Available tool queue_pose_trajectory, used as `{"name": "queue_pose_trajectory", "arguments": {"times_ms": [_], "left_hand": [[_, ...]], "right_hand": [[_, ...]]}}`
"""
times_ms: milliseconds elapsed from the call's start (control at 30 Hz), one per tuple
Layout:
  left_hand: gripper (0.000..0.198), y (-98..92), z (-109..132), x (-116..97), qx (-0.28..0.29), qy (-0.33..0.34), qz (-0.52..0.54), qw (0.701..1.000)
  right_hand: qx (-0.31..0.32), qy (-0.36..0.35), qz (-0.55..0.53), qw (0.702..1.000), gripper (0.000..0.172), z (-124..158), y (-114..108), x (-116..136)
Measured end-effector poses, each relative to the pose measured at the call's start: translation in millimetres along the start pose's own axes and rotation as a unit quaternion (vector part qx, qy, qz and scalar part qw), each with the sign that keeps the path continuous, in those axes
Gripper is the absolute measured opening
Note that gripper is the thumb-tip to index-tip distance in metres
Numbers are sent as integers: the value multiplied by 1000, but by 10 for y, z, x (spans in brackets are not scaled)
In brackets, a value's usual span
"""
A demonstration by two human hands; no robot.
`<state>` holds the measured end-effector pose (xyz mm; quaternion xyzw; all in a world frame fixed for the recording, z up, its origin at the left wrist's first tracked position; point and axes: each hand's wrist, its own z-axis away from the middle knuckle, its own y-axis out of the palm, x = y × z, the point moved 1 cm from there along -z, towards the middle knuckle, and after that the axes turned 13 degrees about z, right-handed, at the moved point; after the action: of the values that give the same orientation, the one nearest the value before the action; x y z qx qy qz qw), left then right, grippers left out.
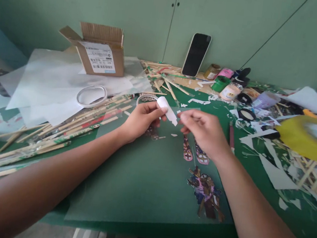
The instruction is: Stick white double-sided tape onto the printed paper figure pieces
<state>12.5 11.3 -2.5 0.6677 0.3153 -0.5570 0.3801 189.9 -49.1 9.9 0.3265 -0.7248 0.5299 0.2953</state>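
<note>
My left hand (143, 119) is closed on a small white strip of tape or paper (167, 110), pinching its left end above the green mat (145, 182). My right hand (203, 130) is closed in a pinch just right of the strip's other end; whether it touches the strip I cannot tell. Below the hands lie cut-out coloured puppet pieces: two leg-like parts (194, 153) and a larger figure (205, 193). A ring of tape (146, 98) lies just behind my left hand.
A cardboard box (99, 49) and white sheets (53, 84) sit at back left, with a tape roll (91, 95). Bamboo sticks (44, 136) lie left. A phone (196, 54) leans on the wall. Paint jars (225, 84), paper scraps and a yellow roll (308, 136) crowd the right.
</note>
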Motion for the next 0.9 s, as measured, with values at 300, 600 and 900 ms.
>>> {"name": "queue_pose_trajectory", "arguments": {"times_ms": [300,600,900], "left_hand": [[30,14,11,-7,46,9,-25,999],[22,46,13,-14,66,9,-46,997],[30,45,5,61,101,11,-79,992]], "right_hand": [[-62,27,-59,996,20,17,106,-1],[-78,-12,-3,997,20,-6,32,-18],[-87,6,-6,996,18,-30,28,-47]]}}
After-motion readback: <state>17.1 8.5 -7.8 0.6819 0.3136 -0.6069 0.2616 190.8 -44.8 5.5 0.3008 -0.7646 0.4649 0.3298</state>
